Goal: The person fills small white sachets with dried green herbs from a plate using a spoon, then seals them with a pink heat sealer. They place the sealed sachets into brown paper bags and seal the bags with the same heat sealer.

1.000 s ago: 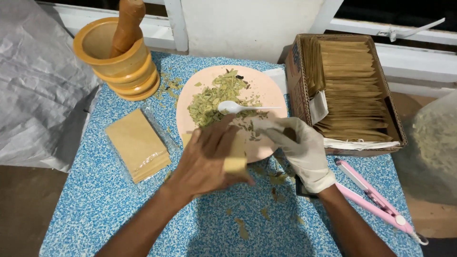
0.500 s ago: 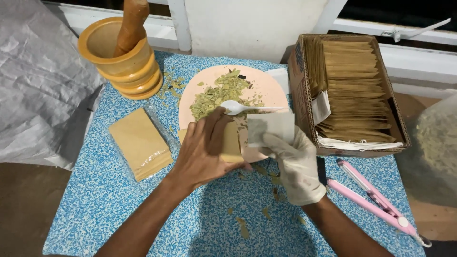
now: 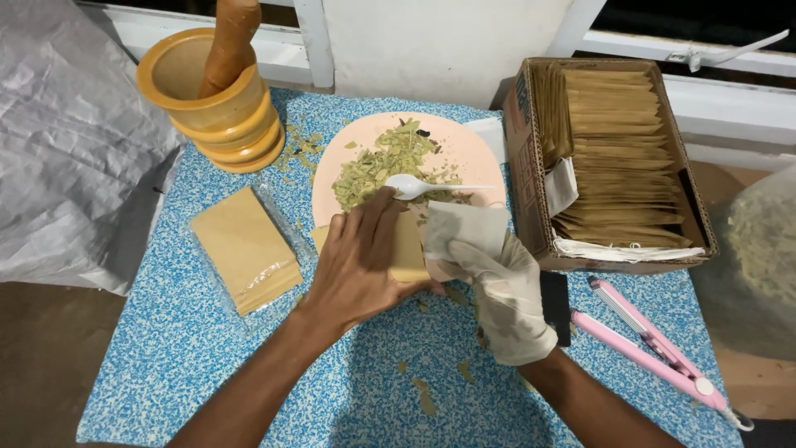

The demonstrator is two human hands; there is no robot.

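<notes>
My bare left hand [image 3: 358,264] lies over a tan paper packet [image 3: 408,245] at the near edge of a pink plate [image 3: 477,162], pressing and gripping it. My right hand [image 3: 497,286], in a white glove, pinches a small white filter pouch [image 3: 466,228] just right of the tan packet. A heap of dried green leaf pieces [image 3: 385,162] sits on the plate. A white plastic spoon [image 3: 410,186] rests in the leaves, handle pointing right.
A yellow mortar with a brown pestle [image 3: 211,91] stands at the back left. A stack of tan packets [image 3: 245,249] lies on the left. A cardboard box of packets [image 3: 618,153] is on the right, a pink sealer tool [image 3: 655,348] in front of it.
My right hand has drawn back from the plate towards me and now holds the white pouch up beside the tan packet. My left hand stays on the tan packet.
</notes>
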